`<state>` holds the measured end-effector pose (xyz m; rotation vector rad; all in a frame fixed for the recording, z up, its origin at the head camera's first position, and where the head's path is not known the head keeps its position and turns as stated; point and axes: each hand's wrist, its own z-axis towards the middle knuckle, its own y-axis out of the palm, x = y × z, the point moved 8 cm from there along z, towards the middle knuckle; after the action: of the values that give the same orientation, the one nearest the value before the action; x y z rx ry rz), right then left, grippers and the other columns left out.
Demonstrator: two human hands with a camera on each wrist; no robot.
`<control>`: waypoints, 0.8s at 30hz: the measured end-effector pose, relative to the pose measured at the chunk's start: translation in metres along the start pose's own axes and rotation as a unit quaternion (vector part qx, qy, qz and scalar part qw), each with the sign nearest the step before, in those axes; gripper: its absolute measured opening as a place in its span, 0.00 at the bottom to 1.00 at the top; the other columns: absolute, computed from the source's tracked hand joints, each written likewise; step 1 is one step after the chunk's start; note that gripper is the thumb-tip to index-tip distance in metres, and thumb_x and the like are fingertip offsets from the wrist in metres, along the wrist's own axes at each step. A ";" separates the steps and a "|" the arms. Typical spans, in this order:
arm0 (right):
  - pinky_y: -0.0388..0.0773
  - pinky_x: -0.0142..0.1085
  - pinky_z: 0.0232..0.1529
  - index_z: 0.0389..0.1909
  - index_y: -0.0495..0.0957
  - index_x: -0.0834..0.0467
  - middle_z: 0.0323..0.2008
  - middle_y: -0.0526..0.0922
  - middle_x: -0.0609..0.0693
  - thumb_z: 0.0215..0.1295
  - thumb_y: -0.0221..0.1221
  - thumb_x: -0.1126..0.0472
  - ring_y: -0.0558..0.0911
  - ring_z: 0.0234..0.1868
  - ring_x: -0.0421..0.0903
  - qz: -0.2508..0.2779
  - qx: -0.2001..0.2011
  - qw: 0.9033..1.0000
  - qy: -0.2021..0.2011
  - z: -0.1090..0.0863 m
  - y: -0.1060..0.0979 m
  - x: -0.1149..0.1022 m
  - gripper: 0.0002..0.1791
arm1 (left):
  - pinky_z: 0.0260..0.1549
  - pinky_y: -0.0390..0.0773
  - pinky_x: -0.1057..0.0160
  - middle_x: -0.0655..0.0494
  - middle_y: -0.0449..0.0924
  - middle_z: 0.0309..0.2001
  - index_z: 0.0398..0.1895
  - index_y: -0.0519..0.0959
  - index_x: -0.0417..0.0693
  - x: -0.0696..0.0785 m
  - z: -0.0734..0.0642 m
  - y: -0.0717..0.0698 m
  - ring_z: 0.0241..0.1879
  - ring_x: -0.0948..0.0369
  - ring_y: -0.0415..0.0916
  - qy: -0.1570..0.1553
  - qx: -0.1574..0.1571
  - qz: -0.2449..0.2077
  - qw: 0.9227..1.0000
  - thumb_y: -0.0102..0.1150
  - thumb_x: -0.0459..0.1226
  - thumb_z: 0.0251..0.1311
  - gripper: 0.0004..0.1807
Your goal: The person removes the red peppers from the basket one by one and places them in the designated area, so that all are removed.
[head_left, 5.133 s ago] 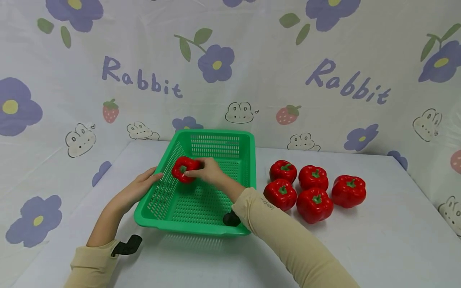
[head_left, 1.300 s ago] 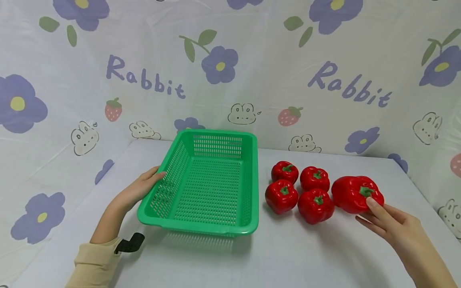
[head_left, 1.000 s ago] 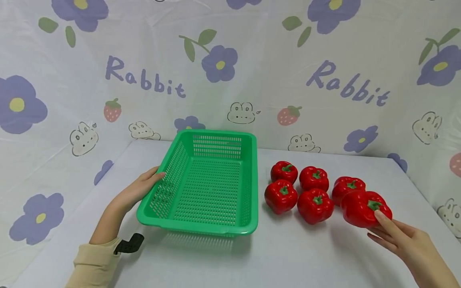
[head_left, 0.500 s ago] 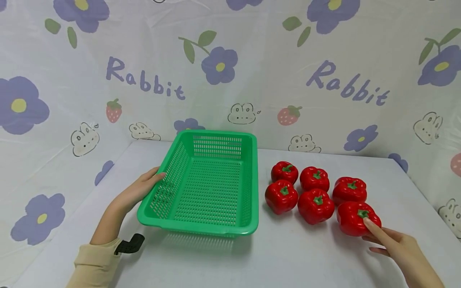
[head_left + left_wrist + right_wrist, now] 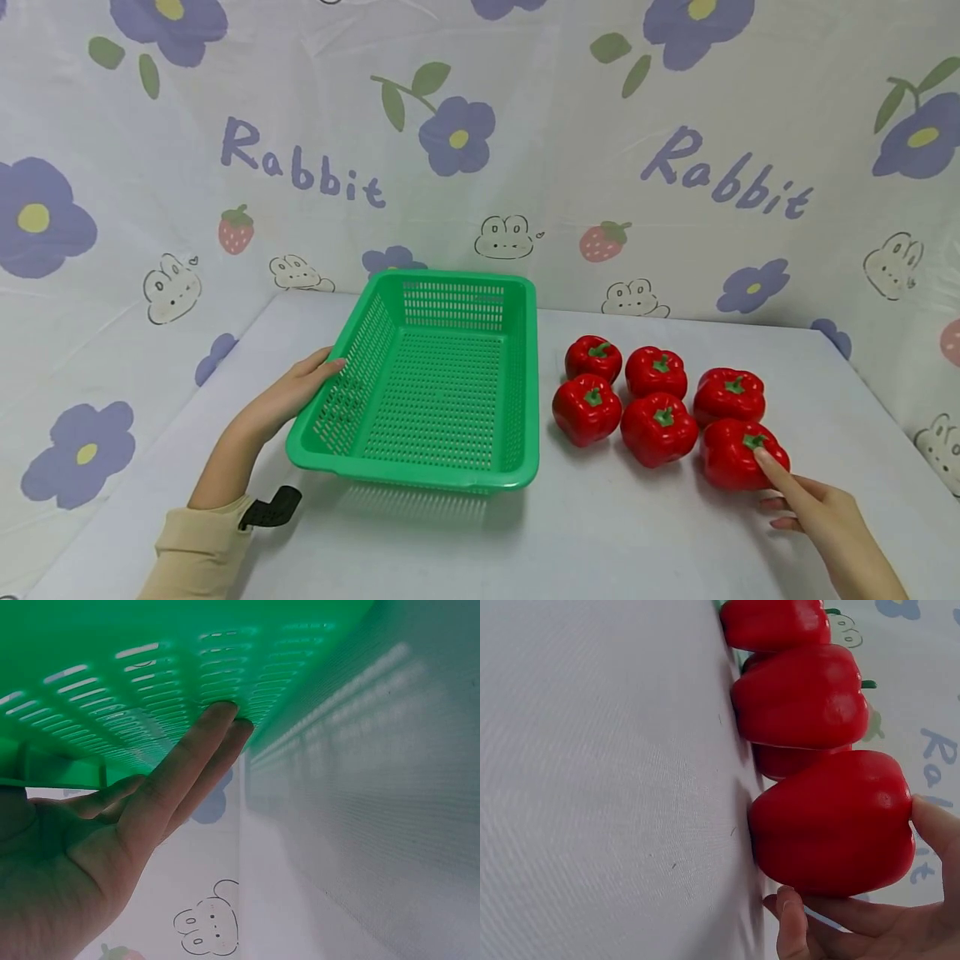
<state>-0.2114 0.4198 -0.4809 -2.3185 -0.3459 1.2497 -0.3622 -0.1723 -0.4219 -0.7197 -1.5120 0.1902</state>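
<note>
My left hand [image 5: 288, 396] holds the left rim of a green plastic basket [image 5: 412, 477], its thumb over the rim. In the left wrist view, the fingers [image 5: 180, 776] lie nearly straight along the slotted outer wall. At the right, my right hand [image 5: 828, 521] holds a red bell pepper [image 5: 731, 457] with a green stem, the thumb on its top by the stem and the other fingers at its side. This pepper [image 5: 832, 829] sits down at the table surface in the right wrist view, beside the other peppers.
Several more red bell peppers [image 5: 656, 429] stand close together in two rows right of the basket, stems up. They rest on a white table [image 5: 600, 533]. A patterned cloth backdrop [image 5: 555, 142] rises behind the table's far edge.
My right hand has carried the pepper out of the basket to the right, then lowered it to the table at the near right of the group. The left hand stays on the rim.
</note>
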 end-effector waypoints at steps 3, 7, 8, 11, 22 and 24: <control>0.68 0.62 0.50 0.69 0.49 0.80 0.41 0.84 0.62 0.64 0.36 0.24 0.80 0.36 0.45 0.001 0.003 1.000 -0.010 0.000 -0.001 -0.002 0.61 | 0.68 0.51 0.33 0.39 0.44 0.77 0.78 0.46 0.47 0.000 0.000 0.000 0.76 0.40 0.40 0.000 0.001 0.002 1.000 0.36 0.57 0.74 0.38; 0.73 0.57 0.50 0.70 0.46 0.79 0.42 0.84 0.63 0.64 0.36 0.23 0.80 0.35 0.42 0.005 0.003 1.000 -0.014 0.002 0.000 -0.002 0.62 | 0.68 0.51 0.34 0.39 0.45 0.77 0.78 0.46 0.46 0.000 0.000 0.000 0.76 0.40 0.40 0.002 0.001 0.002 1.000 0.36 0.56 0.74 0.38; 0.73 0.57 0.50 0.70 0.45 0.79 0.44 0.83 0.66 0.63 0.36 0.22 0.81 0.36 0.43 0.008 0.000 1.000 -0.013 0.003 0.000 0.000 0.63 | 0.68 0.51 0.34 0.39 0.45 0.77 0.78 0.46 0.46 0.001 0.000 0.000 0.76 0.40 0.40 0.003 0.000 0.002 1.000 0.36 0.56 0.74 0.38; 0.77 0.54 0.46 0.72 0.44 0.77 0.45 0.82 0.67 0.59 0.36 0.19 0.81 0.38 0.44 0.006 -0.001 1.000 -0.004 0.018 -0.001 0.013 0.66 | 0.68 0.50 0.34 0.39 0.45 0.77 0.78 0.46 0.46 0.001 0.000 0.000 0.76 0.40 0.40 0.005 -0.001 0.003 1.000 0.36 0.56 0.75 0.38; 0.65 0.69 0.56 0.73 0.41 0.75 0.62 0.69 0.74 0.60 0.36 0.20 0.84 0.43 0.51 0.000 0.009 1.000 -0.014 0.008 -0.002 0.002 0.64 | 0.64 0.63 0.37 0.31 0.52 0.73 0.77 0.43 0.37 0.004 -0.003 -0.008 0.70 0.38 0.57 0.001 -0.006 0.033 0.999 0.31 0.59 0.74 0.43; 0.68 0.65 0.58 0.73 0.42 0.75 0.65 0.64 0.75 0.63 0.34 0.22 0.80 0.52 0.60 -0.011 0.014 1.000 -0.026 0.006 -0.005 -0.002 0.62 | 0.64 0.63 0.36 0.29 0.50 0.73 0.77 0.41 0.34 0.010 -0.006 -0.013 0.70 0.35 0.57 0.006 -0.002 0.055 0.998 0.30 0.59 0.75 0.43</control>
<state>-0.2180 0.4245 -0.4799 -2.2565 -0.3678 1.2977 -0.3598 -0.1786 -0.4063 -0.8069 -1.4626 0.2653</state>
